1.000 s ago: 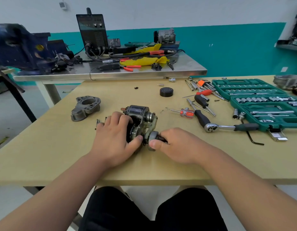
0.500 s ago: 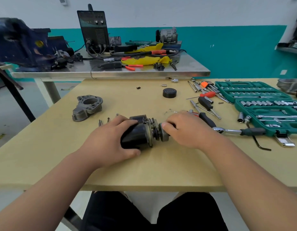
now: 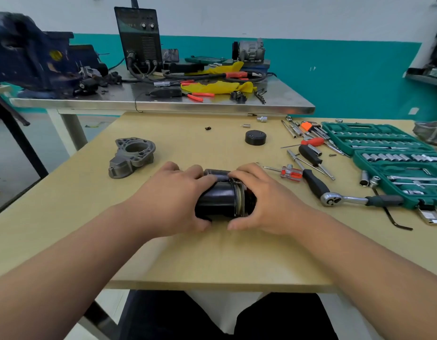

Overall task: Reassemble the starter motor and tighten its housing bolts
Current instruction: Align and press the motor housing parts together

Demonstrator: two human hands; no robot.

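Note:
The black starter motor body [image 3: 218, 200] lies on its side on the tan table [image 3: 212, 256], near the front edge. My left hand [image 3: 172, 201] grips its left end, fingers curled over the top. My right hand [image 3: 261, 200] grips its right end, covering the metal ring and whatever is beyond it. A grey cast nose housing [image 3: 131, 157] lies apart at the left. A black round cap [image 3: 255, 137] sits farther back. The ratchet wrench [image 3: 359, 198] lies to the right.
A green socket set case [image 3: 394, 165] lies open at the right, with loose sockets, screwdrivers [image 3: 290, 172] and extension bars beside it. Behind stands a steel bench [image 3: 163, 104] with a welder, a blue vise, yellow cloth and pliers.
The motor was turned from upright to lying on its side. Both hands have closed in on its ends, the right hand now covering the right end.

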